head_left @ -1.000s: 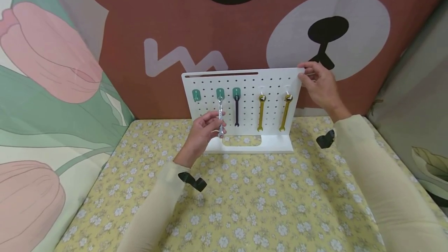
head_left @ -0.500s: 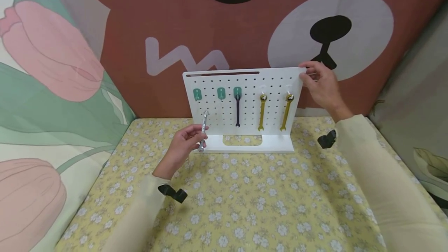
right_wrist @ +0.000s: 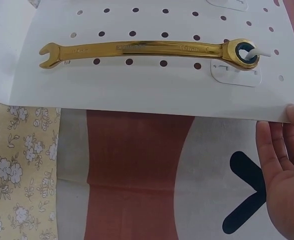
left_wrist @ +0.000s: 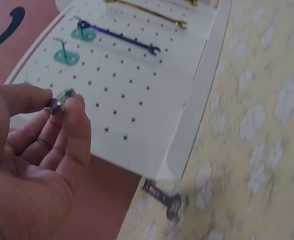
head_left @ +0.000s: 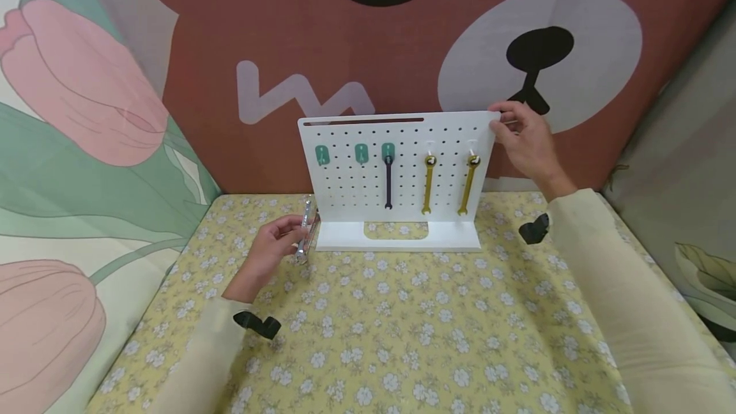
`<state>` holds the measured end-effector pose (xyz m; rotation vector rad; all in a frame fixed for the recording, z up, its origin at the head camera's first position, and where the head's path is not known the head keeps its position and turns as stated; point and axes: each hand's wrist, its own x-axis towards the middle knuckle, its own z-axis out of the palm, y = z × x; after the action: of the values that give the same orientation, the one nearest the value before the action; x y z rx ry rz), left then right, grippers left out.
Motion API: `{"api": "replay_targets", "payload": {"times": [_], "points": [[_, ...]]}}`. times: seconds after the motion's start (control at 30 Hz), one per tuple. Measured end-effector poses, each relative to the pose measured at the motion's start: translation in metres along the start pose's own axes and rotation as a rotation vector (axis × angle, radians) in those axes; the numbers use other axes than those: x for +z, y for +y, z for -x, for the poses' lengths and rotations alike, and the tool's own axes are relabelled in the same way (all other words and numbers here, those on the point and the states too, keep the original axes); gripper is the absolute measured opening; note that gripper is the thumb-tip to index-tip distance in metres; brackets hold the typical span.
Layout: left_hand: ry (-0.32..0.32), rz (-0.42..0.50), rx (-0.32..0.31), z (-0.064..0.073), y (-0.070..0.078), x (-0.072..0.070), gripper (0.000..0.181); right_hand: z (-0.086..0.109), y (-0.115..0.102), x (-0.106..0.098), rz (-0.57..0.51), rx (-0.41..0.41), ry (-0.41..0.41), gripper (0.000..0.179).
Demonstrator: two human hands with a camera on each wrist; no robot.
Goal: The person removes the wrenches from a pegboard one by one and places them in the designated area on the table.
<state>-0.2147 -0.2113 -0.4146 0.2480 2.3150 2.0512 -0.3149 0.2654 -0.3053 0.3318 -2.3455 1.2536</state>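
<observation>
Thumb and fingers of my left hand [head_left: 270,245] pinch a silver combination wrench [head_left: 304,235], held tilted just left of the white pegboard [head_left: 351,197]. In the left wrist view the wrench is seen nearly end-on at the fingertips. A second metal wrench [left_wrist: 164,199] lies on the table beside the board's left end, partly hidden in the head view. My right hand [head_left: 528,144] grips the board's upper right corner. On the board hang a dark purple wrench [head_left: 388,184] and two gold wrenches, one nearer the middle [head_left: 428,187] and one on the right [head_left: 468,187].
Two green hooks, the left one [head_left: 322,155] and the middle one [head_left: 361,153], bear nothing. The board's white base [head_left: 402,245] stands on a table with a yellow floral cloth [head_left: 402,324]. Close behind is a printed fabric backdrop [head_left: 241,158].
My left hand has carried the silver wrench from in front of the second green hook, left and down past the board's left edge. My right hand has stayed on the corner.
</observation>
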Motion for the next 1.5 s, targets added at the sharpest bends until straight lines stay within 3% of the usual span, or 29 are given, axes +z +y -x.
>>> {"api": "replay_targets", "payload": {"times": [0.33,0.53,0.77,1.0,1.23,1.5], "points": [[0.094,-0.043,-0.039,-0.002,-0.009,-0.020,0.029,-0.001,0.002,0.001,0.005,-0.008,0.023,0.032],[0.107,-0.095,-0.082,-0.008,-0.019,-0.028,0.038,-0.002,0.003,0.003,-0.006,-0.030,0.036,0.031],[0.130,-0.147,-0.163,-0.018,-0.025,-0.038,0.036,-0.002,0.003,0.004,0.011,-0.036,0.032,0.031],[0.108,-0.190,-0.234,-0.023,-0.035,-0.045,0.037,0.000,0.003,0.003,0.029,-0.027,0.020,0.032],[0.039,-0.428,-0.273,-0.030,-0.044,-0.051,0.038,0.000,0.004,0.004,0.029,-0.031,0.025,0.032],[0.009,-0.499,-0.276,-0.038,-0.052,-0.053,0.036,0.000,0.002,0.003,0.031,-0.023,0.023,0.032]]}}
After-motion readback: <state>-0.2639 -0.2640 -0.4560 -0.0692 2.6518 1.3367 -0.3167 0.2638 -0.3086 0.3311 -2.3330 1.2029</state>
